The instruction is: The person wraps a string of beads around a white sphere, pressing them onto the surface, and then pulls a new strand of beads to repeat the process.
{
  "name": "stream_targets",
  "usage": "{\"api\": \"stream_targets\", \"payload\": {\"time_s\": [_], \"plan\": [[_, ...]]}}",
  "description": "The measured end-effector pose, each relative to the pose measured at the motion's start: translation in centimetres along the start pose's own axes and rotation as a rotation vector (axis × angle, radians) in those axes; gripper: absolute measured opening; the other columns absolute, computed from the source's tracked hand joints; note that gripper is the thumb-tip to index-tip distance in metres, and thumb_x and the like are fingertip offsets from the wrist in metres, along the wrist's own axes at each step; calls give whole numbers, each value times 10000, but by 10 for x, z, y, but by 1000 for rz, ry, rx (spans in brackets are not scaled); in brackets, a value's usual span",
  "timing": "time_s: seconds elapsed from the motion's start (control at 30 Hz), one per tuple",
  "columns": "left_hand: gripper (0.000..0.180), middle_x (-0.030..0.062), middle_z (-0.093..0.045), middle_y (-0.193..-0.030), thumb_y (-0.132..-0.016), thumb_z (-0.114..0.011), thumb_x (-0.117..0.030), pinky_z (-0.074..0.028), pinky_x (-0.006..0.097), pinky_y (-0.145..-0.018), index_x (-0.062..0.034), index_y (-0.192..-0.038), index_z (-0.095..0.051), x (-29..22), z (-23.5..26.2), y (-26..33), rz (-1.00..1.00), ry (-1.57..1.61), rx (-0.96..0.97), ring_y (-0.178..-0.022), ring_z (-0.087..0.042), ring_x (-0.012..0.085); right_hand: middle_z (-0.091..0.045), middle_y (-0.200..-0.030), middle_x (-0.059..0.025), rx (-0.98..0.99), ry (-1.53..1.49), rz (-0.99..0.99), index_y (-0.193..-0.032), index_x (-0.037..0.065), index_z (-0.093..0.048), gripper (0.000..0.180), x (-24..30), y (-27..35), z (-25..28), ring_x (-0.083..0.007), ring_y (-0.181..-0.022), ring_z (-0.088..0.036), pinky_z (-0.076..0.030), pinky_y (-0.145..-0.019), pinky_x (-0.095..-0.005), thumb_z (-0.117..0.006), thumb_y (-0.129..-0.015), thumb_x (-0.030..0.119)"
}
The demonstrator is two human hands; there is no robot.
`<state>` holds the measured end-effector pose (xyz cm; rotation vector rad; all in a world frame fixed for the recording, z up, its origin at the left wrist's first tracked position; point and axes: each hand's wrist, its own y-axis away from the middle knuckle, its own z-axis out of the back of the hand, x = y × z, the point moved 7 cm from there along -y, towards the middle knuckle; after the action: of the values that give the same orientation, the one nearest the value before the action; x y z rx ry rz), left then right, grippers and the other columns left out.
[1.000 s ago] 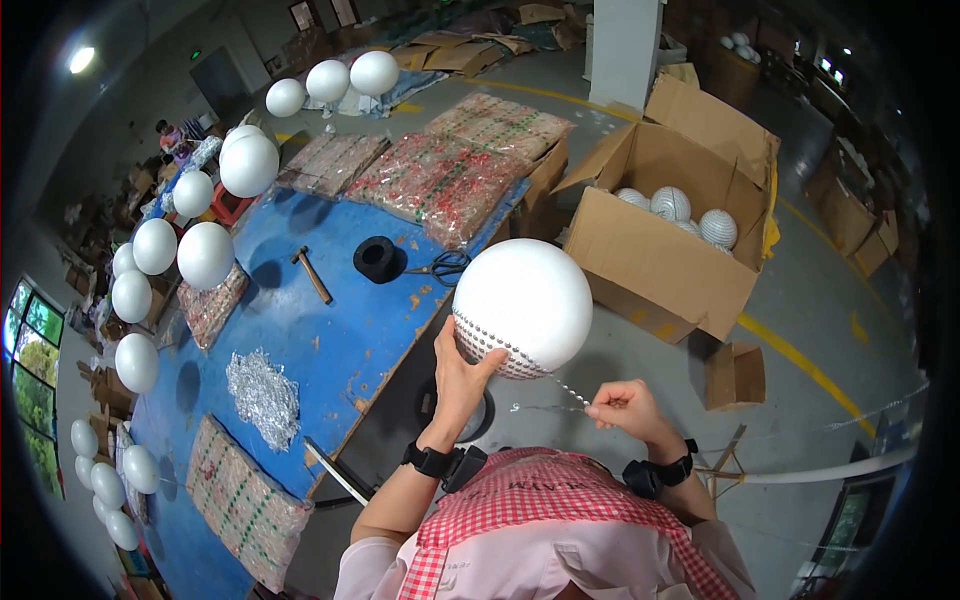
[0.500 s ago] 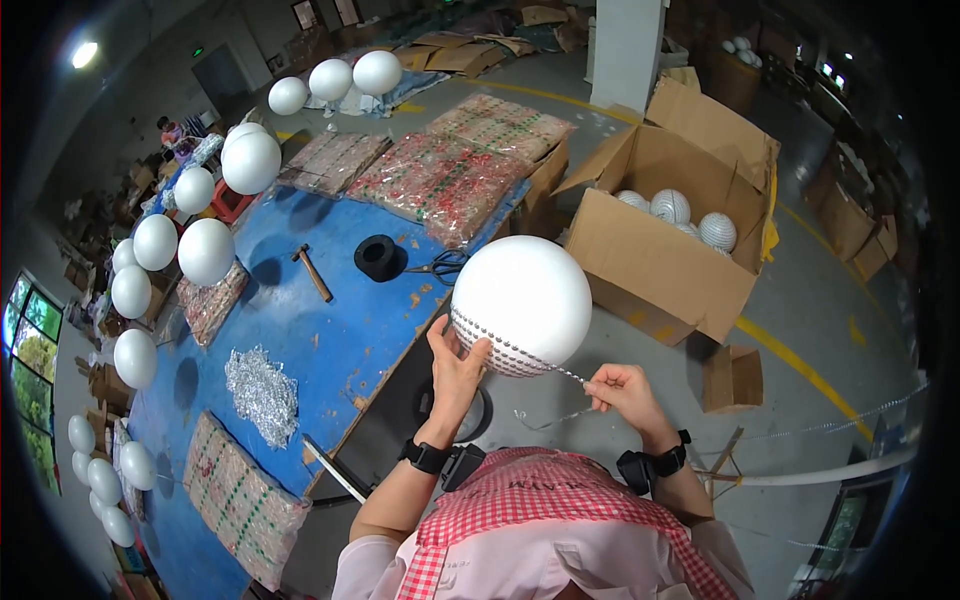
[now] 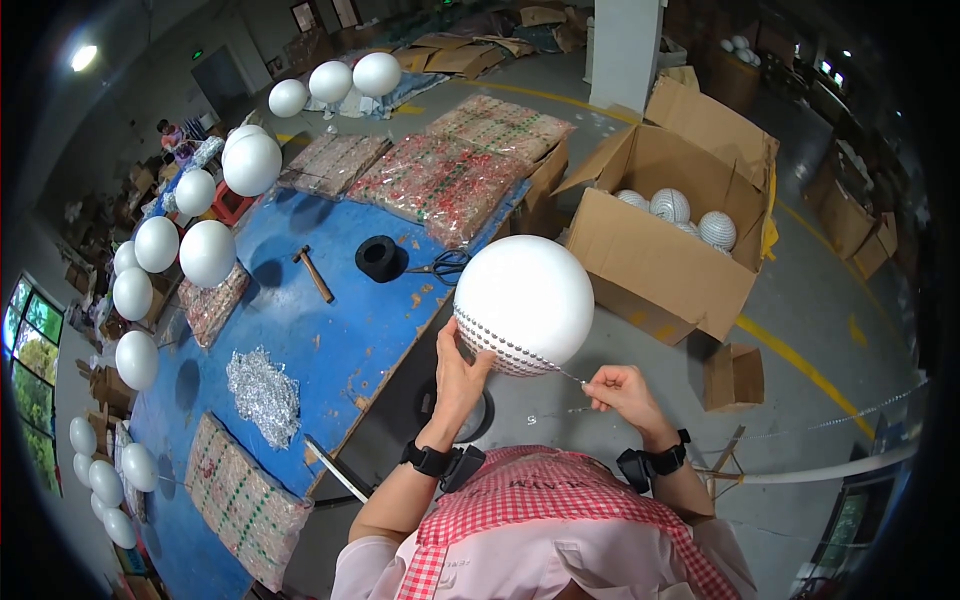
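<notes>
So, beaded ball [image 3: 525,305] (near table edge [image 3: 383,385])

The hammer [image 3: 317,277] lies on the table [image 3: 340,360] left of the scissors [image 3: 439,267], and beyond the ball [image 3: 525,300], to the right, stands a carton [image 3: 660,270] with other balls [image 3: 716,229] inside.

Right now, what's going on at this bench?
A person's left grip holds a large white ball at its lower left, beside the table's edge. The right grip pinches a silver beaded strand leading off the ball. Rows of beads cover the ball's visible lower part; the upper part is bare. On the blue table lie a claw-less hammer, scissors and a silver stringy heap.
</notes>
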<state>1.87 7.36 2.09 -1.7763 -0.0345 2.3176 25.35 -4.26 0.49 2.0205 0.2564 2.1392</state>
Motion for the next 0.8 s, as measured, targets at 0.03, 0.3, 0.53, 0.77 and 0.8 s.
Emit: {"api": "stream_targets", "payload": {"time_s": [0.03, 0.3, 0.53, 0.77, 0.8], "plan": [[794, 242, -410, -1275, -752, -742, -237, -358, 394, -1010, 60, -1338, -295, 1, -1, 0, 12, -17, 4, -1219, -415, 339, -607, -626, 5, 33, -19, 24, -769, 32, -634, 150, 5, 3, -3, -43, -557, -540, -417, -506, -179, -661, -854, 153], [899, 226, -374, -1294, -717, -779, -348, -400, 378, -968, 60, -1361, -303, -5, 0, 3, 64, -66, -44, -1186, -434, 316, -611, -626, -1, 106, -7, 98, -754, 18, -635, 157, 25, 27, -9, -50, -568, -553, -425, -518, -187, -666, -846, 142], [932, 192, -371, -1247, -763, -729, -427, -449, 339, -879, 51, -1410, -259, -2, 5, 2, 86, -54, 0, -1122, -448, 271, -604, -637, 5, 16, -70, 68, -795, 27, -631, 154, 1, 7, 0, -48, -573, -557, -433, -518, -182, -660, -859, 163], [977, 260, -396, -1296, -810, -690, -392, -442, 370, -908, 7, -1455, -75, -1, 6, 3, 140, 15, -48, -1142, -485, 304, -599, -652, 12, -23, -85, 82, -802, 33, -627, 160, -14, -12, 6, -42, -583, -554, -435, -530, -179, -663, -863, 177], [945, 270, -404, -1298, -823, -680, -373, -439, 376, -915, 4, -1452, -82, 0, 6, 4, 164, 43, -53, -1143, -491, 307, -599, -651, 13, -29, -81, 80, -802, 34, -627, 159, -16, -14, 6, -42, -582, -553, -436, -532, -179, -664, -862, 177]]}}
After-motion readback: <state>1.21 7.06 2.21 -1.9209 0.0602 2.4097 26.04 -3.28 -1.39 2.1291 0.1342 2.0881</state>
